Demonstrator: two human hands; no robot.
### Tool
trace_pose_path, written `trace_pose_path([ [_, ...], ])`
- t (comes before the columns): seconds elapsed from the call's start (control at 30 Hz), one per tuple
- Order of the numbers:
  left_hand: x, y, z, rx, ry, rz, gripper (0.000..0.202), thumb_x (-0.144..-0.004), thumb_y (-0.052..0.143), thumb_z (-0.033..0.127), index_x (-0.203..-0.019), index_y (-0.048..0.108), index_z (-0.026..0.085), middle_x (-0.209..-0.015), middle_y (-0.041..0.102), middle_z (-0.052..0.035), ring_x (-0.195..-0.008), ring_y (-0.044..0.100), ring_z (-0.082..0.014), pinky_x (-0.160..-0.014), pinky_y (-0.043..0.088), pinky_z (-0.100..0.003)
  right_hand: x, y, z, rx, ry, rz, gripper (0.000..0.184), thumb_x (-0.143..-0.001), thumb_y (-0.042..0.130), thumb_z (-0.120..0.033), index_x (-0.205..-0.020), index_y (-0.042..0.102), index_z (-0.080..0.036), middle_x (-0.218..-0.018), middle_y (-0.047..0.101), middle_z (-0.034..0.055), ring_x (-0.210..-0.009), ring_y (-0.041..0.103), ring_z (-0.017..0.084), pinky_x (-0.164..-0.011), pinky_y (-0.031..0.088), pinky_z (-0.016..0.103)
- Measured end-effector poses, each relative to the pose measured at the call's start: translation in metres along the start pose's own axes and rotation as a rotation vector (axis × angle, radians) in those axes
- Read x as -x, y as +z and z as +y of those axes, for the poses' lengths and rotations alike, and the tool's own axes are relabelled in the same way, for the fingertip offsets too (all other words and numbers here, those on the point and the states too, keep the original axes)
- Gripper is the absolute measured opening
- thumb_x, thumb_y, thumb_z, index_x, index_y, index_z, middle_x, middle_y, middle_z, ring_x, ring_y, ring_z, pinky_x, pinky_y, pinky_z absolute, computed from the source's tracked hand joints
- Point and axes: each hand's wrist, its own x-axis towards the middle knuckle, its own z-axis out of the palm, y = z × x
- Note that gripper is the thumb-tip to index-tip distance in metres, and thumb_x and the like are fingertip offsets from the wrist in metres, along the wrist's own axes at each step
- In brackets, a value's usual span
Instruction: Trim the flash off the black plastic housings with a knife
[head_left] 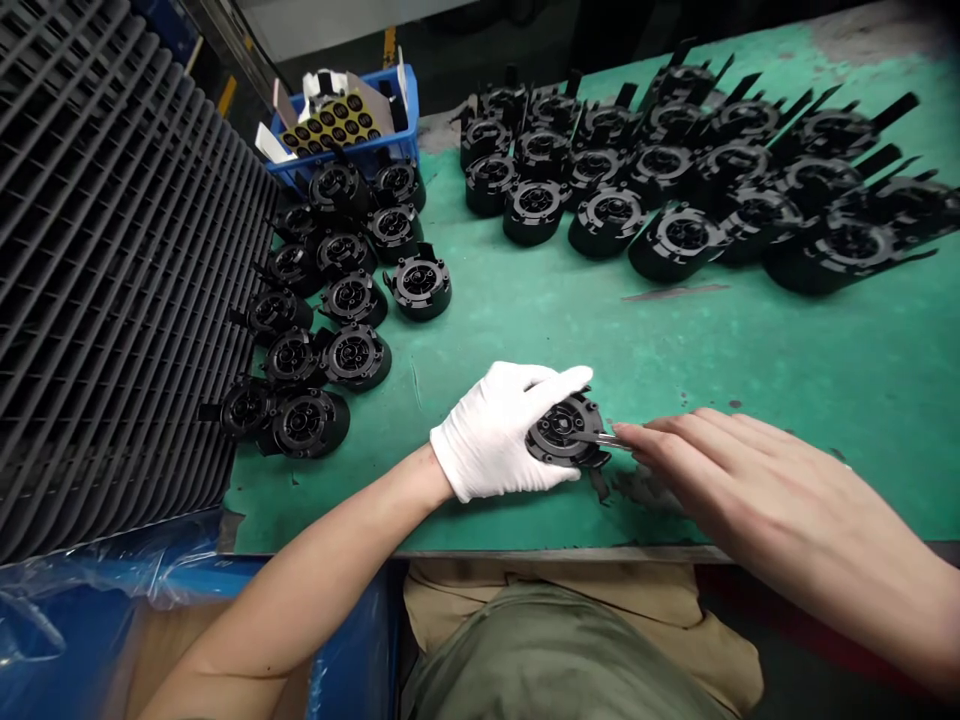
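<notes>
My left hand (502,435), in a white glove, is wrapped round a round black plastic housing (564,424) near the front edge of the table. The housing's face, with an outer ring and a hub in the middle, is turned up towards me. My bare right hand (720,460) pinches a pair of metal tweezers (604,439) from the right. The tweezers' tips reach over the housing's face close to its hub; whether they grip anything there is too small to tell.
Several similar black housings (352,355) stand at the left, beside a tall dark rack (127,260). More housings (679,240) fill the back right of the green table mat (525,310). A blue bin (409,140) at the back left holds a sheet of round stickers (330,127).
</notes>
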Motion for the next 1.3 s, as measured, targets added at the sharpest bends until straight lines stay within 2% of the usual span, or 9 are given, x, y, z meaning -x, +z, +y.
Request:
trace_pose_path([
  [0.17, 0.005, 0.003, 0.009, -0.127, -0.272, 0.204, 0.116, -0.091, 0.111, 0.082, -0.179, 0.063, 0.024, -0.164, 0.082, -0.0216, -0.152, 0.082, -0.0486, -0.133, 0.069, -0.069, 0.006, 0.0, 0.018, -0.035, 0.169, 0.046, 0.036, -0.129, 0.06, -0.027, -0.164, 0.07, -0.026, -0.125, 0.087, 0.0114, -0.096, 0.084, 0.029, -0.079, 0.063, 0.042],
  [0.23, 0.008, 0.004, 0.011, -0.132, -0.337, 0.212, 0.125, -0.077, 0.116, 0.093, -0.169, 0.068, 0.023, -0.155, 0.082, -0.0209, -0.144, 0.084, -0.0488, -0.129, 0.072, -0.07, 0.0, 0.001, 0.026, -0.019, 0.169, 0.042, 0.033, -0.132, 0.059, -0.03, -0.163, 0.071, -0.025, -0.125, 0.087, 0.0109, -0.096, 0.082, 0.027, -0.078, 0.061, 0.041],
  [0.33, 0.011, 0.003, 0.008, -0.062, -0.305, 0.149, 0.137, -0.062, 0.115, 0.105, -0.161, 0.071, 0.021, -0.15, 0.082, -0.0213, -0.139, 0.087, -0.0484, -0.123, 0.077, -0.068, -0.014, 0.007, 0.042, 0.007, 0.073, 0.015, 0.031, -0.132, 0.058, -0.026, -0.159, 0.074, -0.022, -0.12, 0.085, 0.0107, -0.094, 0.078, 0.028, -0.08, 0.057, 0.042],
  [0.5, 0.005, -0.007, 0.0, 0.008, -0.245, -0.048, 0.144, -0.075, 0.109, 0.105, -0.184, 0.059, 0.024, -0.18, 0.076, -0.0249, -0.167, 0.079, -0.051, -0.141, 0.071, -0.069, -0.026, 0.022, 0.071, -0.066, -0.088, -0.015, 0.047, -0.125, 0.053, -0.008, -0.16, 0.078, -0.028, -0.128, 0.09, 0.0094, -0.101, 0.076, 0.026, -0.088, 0.051, 0.042],
  [0.63, -0.004, -0.014, 0.003, -0.002, -0.319, -0.2, 0.124, -0.085, 0.107, 0.1, -0.178, 0.067, 0.028, -0.174, 0.083, -0.0197, -0.158, 0.087, -0.0492, -0.135, 0.076, -0.065, -0.026, 0.022, 0.078, -0.068, -0.089, -0.146, 0.061, -0.121, 0.046, -0.004, -0.164, 0.08, -0.03, -0.135, 0.092, 0.0139, -0.11, 0.08, 0.029, -0.096, 0.056, 0.046],
  [0.9, -0.002, -0.011, 0.003, 0.009, -0.277, -0.156, 0.113, -0.086, 0.107, 0.097, -0.166, 0.071, 0.025, -0.163, 0.085, -0.0178, -0.151, 0.09, -0.0438, -0.132, 0.076, -0.058, -0.038, 0.003, 0.087, -0.04, -0.224, -0.136, 0.064, -0.12, 0.049, -0.001, -0.17, 0.075, -0.03, -0.134, 0.094, 0.0086, -0.107, 0.083, 0.027, -0.092, 0.058, 0.046],
  [1.07, 0.005, 0.006, -0.002, -0.026, -0.395, 0.01, 0.121, -0.064, 0.105, 0.114, -0.138, 0.071, 0.026, -0.136, 0.081, -0.0118, -0.12, 0.093, -0.0403, -0.101, 0.083, -0.057, -0.024, -0.002, 0.069, 0.007, 0.029, 0.093, 0.04, -0.125, 0.07, -0.026, -0.165, 0.075, -0.031, -0.126, 0.091, 0.0077, -0.099, 0.083, 0.027, -0.079, 0.058, 0.042],
  [1.17, 0.004, 0.009, -0.001, -0.043, -0.337, 0.028, 0.123, -0.057, 0.106, 0.116, -0.135, 0.075, 0.025, -0.131, 0.083, -0.0138, -0.12, 0.091, -0.0437, -0.107, 0.081, -0.063, -0.01, 0.005, 0.045, -0.006, 0.059, 0.04, 0.039, -0.127, 0.063, -0.024, -0.164, 0.074, -0.025, -0.123, 0.089, 0.0088, -0.09, 0.082, 0.025, -0.07, 0.057, 0.039],
  [1.3, -0.001, 0.005, 0.003, -0.057, -0.281, 0.032, 0.126, -0.065, 0.11, 0.108, -0.151, 0.08, 0.021, -0.147, 0.089, -0.0214, -0.139, 0.089, -0.0509, -0.121, 0.077, -0.069, -0.006, 0.017, 0.027, -0.007, 0.073, 0.006, 0.042, -0.125, 0.059, -0.016, -0.163, 0.075, -0.025, -0.123, 0.089, 0.0106, -0.096, 0.082, 0.03, -0.08, 0.061, 0.042],
])
